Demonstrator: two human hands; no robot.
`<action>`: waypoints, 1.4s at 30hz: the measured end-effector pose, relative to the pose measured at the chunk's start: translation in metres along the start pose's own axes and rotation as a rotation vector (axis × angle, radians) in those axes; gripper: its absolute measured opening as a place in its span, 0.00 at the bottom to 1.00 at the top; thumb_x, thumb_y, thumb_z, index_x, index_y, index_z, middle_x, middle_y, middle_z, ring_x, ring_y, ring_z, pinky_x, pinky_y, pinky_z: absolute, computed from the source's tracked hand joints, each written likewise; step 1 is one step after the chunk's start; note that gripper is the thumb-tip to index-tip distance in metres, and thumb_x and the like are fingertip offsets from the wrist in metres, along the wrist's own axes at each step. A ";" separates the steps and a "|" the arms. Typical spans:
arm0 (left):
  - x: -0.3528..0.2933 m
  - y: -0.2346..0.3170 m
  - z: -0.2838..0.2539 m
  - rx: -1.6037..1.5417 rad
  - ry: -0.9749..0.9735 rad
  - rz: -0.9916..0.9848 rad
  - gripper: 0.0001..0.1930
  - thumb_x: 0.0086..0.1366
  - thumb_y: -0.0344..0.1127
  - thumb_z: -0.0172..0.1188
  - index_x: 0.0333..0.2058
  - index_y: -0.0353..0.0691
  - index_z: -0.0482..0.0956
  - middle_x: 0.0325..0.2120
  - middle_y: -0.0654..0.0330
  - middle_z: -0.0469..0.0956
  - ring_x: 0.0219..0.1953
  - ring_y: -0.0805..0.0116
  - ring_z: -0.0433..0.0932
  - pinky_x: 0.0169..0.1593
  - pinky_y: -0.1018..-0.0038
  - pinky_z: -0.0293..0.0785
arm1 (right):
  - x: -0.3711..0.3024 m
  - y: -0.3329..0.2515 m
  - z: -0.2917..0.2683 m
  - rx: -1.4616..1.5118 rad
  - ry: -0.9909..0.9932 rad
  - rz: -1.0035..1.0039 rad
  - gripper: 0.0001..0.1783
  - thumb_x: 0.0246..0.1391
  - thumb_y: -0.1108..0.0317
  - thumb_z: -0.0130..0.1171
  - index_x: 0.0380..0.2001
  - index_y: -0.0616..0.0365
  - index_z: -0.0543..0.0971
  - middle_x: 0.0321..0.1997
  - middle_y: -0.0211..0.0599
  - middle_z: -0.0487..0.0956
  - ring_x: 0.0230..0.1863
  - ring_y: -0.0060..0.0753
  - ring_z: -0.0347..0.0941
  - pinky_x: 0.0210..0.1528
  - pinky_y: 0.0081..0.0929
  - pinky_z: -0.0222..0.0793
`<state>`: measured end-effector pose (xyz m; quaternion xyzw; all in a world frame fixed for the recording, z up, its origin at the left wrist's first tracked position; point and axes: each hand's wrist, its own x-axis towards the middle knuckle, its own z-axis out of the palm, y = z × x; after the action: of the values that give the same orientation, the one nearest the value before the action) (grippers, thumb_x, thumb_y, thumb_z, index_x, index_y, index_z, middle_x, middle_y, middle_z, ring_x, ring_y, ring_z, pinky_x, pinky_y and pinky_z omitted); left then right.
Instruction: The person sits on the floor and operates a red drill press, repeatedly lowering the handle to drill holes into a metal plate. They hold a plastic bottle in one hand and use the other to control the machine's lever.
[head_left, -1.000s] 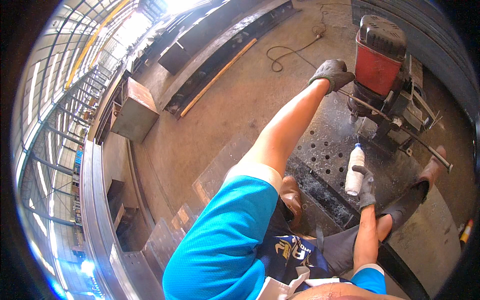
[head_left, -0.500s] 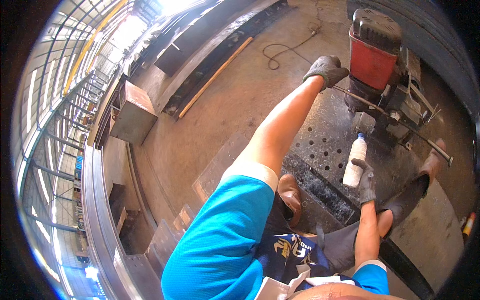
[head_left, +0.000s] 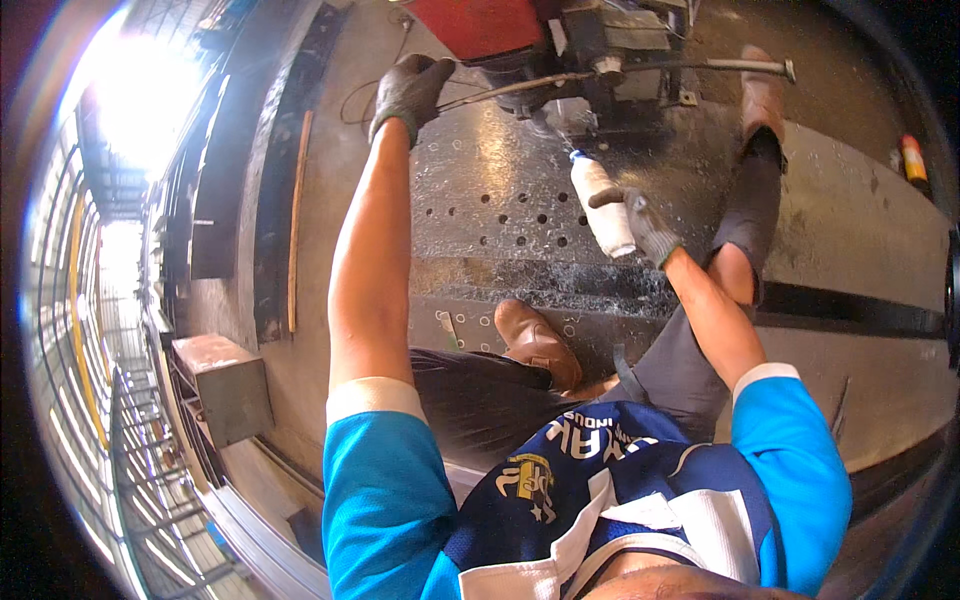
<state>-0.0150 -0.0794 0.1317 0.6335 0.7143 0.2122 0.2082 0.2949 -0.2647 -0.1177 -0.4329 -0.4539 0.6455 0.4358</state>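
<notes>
My gloved left hand [head_left: 408, 98] is closed around the near end of a long metal feed lever [head_left: 690, 66], which runs rightward across a red and black drill machine [head_left: 475, 28]. My right hand [head_left: 648, 225], also gloved, grips a whitish squeeze bottle [head_left: 598, 195] with a blue tip. The bottle is tilted, its tip pointing at the base of the drill, and a thin splash of liquid shows between them. Beneath lies a wet dark steel plate [head_left: 470, 165] with several round holes. The drill's cutting end is hard to make out.
My brown boots [head_left: 535, 340] stand on steel plates. A cable [head_left: 372, 100] lies on the floor behind my left hand. Long dark steel beams and a wooden strip [head_left: 300, 220] are at left, near a metal box [head_left: 222, 385]. An orange and yellow container [head_left: 913, 160] sits far right.
The view has swung, so the drill, the bottle and both hands sit higher and further left. Both hands keep their grips; liquid now shows at the bottle's tip.
</notes>
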 end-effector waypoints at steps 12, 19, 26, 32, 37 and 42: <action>-0.012 0.015 -0.006 -0.002 0.026 0.031 0.27 0.62 0.54 0.64 0.49 0.36 0.85 0.36 0.50 0.86 0.33 0.60 0.86 0.45 0.63 0.80 | 0.008 0.008 -0.003 -0.036 -0.023 0.098 0.21 0.70 0.58 0.48 0.44 0.61 0.86 0.40 0.43 0.86 0.32 0.30 0.82 0.39 0.27 0.82; -0.002 0.002 -0.003 0.000 0.017 -0.013 0.27 0.61 0.54 0.65 0.50 0.38 0.85 0.35 0.51 0.87 0.32 0.62 0.86 0.42 0.64 0.80 | 0.004 0.011 -0.006 -0.099 -0.009 0.098 0.22 0.70 0.56 0.49 0.43 0.60 0.87 0.38 0.38 0.85 0.34 0.29 0.82 0.40 0.27 0.81; 0.006 -0.007 0.000 0.040 0.004 0.092 0.27 0.60 0.57 0.65 0.46 0.38 0.86 0.36 0.47 0.87 0.34 0.56 0.88 0.44 0.62 0.81 | 0.006 0.003 0.002 0.021 -0.026 0.094 0.17 0.67 0.59 0.50 0.42 0.53 0.87 0.38 0.38 0.85 0.31 0.31 0.82 0.38 0.31 0.82; 0.004 -0.005 0.000 0.094 0.029 0.037 0.22 0.66 0.53 0.61 0.42 0.36 0.85 0.31 0.51 0.85 0.27 0.59 0.84 0.36 0.61 0.81 | 0.009 -0.015 0.011 0.274 -0.046 0.298 0.11 0.60 0.64 0.62 0.42 0.53 0.86 0.35 0.38 0.85 0.28 0.34 0.82 0.36 0.35 0.84; 0.005 -0.009 0.003 0.052 0.083 0.057 0.23 0.64 0.52 0.64 0.44 0.36 0.85 0.31 0.53 0.85 0.28 0.60 0.85 0.35 0.62 0.80 | 0.010 -0.007 0.009 0.242 -0.025 0.279 0.13 0.64 0.61 0.57 0.43 0.54 0.86 0.35 0.39 0.85 0.29 0.35 0.82 0.34 0.34 0.84; 0.002 -0.008 0.002 0.060 0.075 0.054 0.25 0.62 0.52 0.65 0.47 0.36 0.84 0.32 0.52 0.85 0.28 0.61 0.84 0.35 0.64 0.80 | 0.013 0.007 0.002 0.212 0.006 0.267 0.14 0.62 0.61 0.56 0.41 0.55 0.87 0.34 0.40 0.85 0.28 0.35 0.82 0.34 0.33 0.84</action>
<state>-0.0208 -0.0778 0.1259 0.6499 0.7104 0.2201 0.1564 0.2885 -0.2542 -0.1263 -0.4428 -0.3202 0.7408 0.3906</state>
